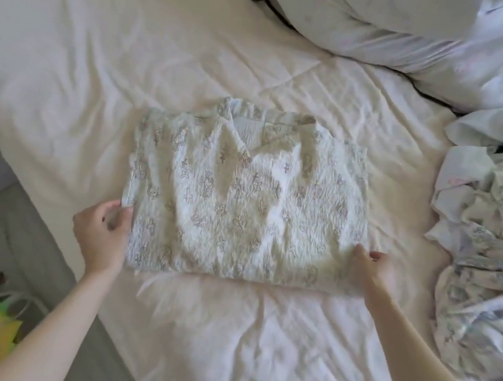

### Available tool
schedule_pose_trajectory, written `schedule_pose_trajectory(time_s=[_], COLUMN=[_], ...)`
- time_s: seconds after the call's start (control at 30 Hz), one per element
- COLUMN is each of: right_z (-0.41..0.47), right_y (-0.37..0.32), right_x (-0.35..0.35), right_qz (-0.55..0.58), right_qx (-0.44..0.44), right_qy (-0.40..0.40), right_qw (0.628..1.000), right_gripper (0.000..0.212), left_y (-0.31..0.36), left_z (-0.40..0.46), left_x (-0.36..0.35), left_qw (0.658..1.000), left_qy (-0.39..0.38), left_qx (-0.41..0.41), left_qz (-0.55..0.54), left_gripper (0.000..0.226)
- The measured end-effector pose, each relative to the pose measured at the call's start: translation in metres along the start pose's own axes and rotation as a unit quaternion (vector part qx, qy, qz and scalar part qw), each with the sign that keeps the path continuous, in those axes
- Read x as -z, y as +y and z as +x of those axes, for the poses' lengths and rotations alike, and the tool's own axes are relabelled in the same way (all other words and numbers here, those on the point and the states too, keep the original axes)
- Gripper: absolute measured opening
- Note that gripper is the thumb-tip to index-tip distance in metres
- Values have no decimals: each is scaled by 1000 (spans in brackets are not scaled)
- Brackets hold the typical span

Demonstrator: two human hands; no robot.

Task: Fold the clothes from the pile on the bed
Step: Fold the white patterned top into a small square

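Patterned cream top (pixel 243 195) lies flat at the centre of the bed (pixel 87 35), collar at the far edge, lower part folded up. Hands well apart, one at each side of the near half. Left hand (pixel 104 230) pinches the left edge, thumb on top. Right hand (pixel 369 266) grips the right edge, fingers curled on the fabric. Unfolded pile of clothes (pixel 494 259) at right, clear of both hands. Pillows (pixel 398 26) far right.
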State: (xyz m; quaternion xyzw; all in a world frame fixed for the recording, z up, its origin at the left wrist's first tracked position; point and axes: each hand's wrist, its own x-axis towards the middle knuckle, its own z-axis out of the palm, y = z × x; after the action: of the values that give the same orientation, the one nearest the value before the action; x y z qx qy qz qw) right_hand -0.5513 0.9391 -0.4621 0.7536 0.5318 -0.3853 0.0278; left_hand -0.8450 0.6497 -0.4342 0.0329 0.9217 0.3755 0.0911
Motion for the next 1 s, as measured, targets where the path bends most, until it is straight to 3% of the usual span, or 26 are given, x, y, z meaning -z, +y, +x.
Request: schedule_pose_trajectory(time_s=[0.07, 0.13, 0.2, 0.27, 0.4, 0.53, 0.63, 0.77, 0.9, 1.0], right_z=[-4, -14, -26, -32, -26, -13, -8, -8, 1, 18], right_y=[2, 5, 5, 7, 8, 11, 11, 5, -41, -87], right_x=[0, 1, 1, 2, 9, 17, 14, 11, 16, 14], right_qz=[58, 114, 158, 210, 275, 295, 285, 173, 85, 56], right_qx=[-13, -40, -87, -143, -192, -218, -222, -166, -14, 30], right_qy=[23, 52, 35, -10, -69, -4, 15, 17, -45, -72], right_qw=[998, 991, 983, 967, 940, 930, 932, 971, 995, 995], right_gripper=[33, 46, 41, 28, 21, 24, 27, 15, 38, 61], left_y=[-4, -9, -14, -11, -2, -1, -3, 6, 34, 56], left_z=[-7, -18, -27, -28, -19, -20, -24, -9, 24, 58], left_x=[0, -1, -3, -3, -6, -6, -8, -13, -23, -36], left_qw=[998, 977, 953, 956, 977, 978, 977, 972, 990, 995], left_qy=[6, -77, -145, -135, -19, 62, 64, 36, 29, -31], left_qx=[66, 200, 267, 260, 214, 200, 203, 225, 129, 88], left_qz=[23, 2, -13, -12, -9, -7, 11, 55, 41, -21], left_gripper=[28, 29, 31, 31, 24, 15, 15, 21, 26, 39])
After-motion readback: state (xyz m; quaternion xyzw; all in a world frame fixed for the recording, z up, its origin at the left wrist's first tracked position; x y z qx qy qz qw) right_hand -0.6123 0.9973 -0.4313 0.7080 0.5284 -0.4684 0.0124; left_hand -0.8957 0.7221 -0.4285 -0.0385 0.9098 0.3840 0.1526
